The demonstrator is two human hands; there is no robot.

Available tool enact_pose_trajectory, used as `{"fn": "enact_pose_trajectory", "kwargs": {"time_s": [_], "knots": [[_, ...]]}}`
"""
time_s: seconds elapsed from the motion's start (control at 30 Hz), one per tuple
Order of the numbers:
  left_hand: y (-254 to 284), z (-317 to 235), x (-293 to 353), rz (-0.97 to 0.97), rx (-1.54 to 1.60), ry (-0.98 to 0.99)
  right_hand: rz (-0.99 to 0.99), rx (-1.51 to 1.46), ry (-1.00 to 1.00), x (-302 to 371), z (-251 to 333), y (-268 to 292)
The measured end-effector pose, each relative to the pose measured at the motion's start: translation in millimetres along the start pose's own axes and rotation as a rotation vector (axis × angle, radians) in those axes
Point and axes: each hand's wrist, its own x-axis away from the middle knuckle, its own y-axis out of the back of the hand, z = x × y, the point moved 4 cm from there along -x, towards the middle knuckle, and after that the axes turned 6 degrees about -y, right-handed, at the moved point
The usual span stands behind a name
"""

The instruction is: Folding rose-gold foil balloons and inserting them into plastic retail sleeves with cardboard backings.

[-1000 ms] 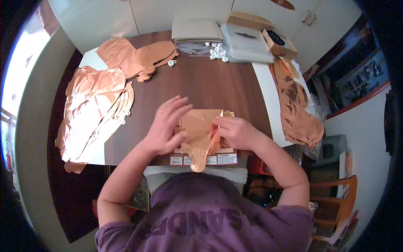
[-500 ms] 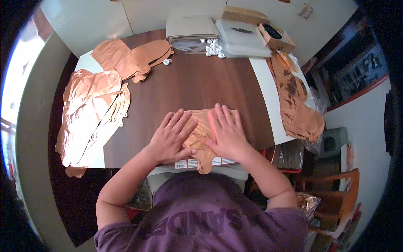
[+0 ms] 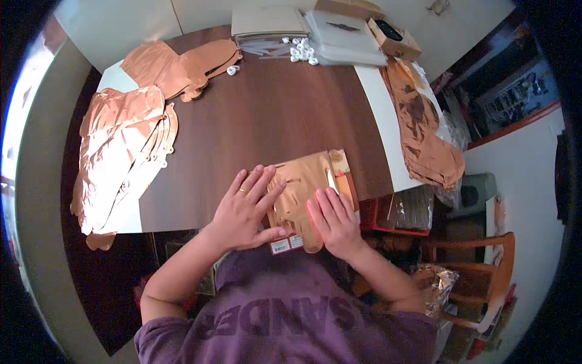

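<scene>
A copper foil balloon [image 3: 300, 194], folded into a flat packet with a rounded tab, lies on a printed card [image 3: 344, 176] at the table's near edge. The card is turned slightly, and its right side and lower left corner show from under the foil. My left hand [image 3: 245, 209] lies over the packet's left side, fingers stretched and thumb out toward the lower edge. At the lower right, my right hand [image 3: 338, 223] has its fingers together and bent over the foil and the card's edge; its thumb is hidden.
Flat copper foil balloons [image 3: 118, 145] are piled at the left, with more foil shapes [image 3: 182, 67] behind. Other foil balloons [image 3: 421, 133] hang along the right edge. White curled pieces [image 3: 301, 51], a cardboard stack [image 3: 270, 23], clear bags [image 3: 342, 39] and a small box [image 3: 394, 41] line the back.
The card and foil have turned counterclockwise, exposing the card's right side. My right hand has slid down toward the lower right and its fingers have drawn together. My left hand stays spread on the left.
</scene>
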Motion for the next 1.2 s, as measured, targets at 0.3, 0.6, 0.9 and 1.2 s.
{"fn": "enact_pose_trajectory", "kwargs": {"time_s": [0.3, 0.6, 0.9, 1.2], "knots": [[54, 8, 9, -0.800, 0.514, 0.065, -0.430, -1.113, -1.059, -10, -49, 31], [3, -20, -28, -0.238, 0.237, -0.106, -0.331, -2.112, -1.341, -17, 5, -29], [1, 0, -15, -0.229, 0.305, -0.109, 0.639, -0.954, -0.837, 4, -69, 37], [4, 2, -15, -0.261, 0.268, -0.007, 0.571, -1.104, -0.954, -57, -111, 6]]}}
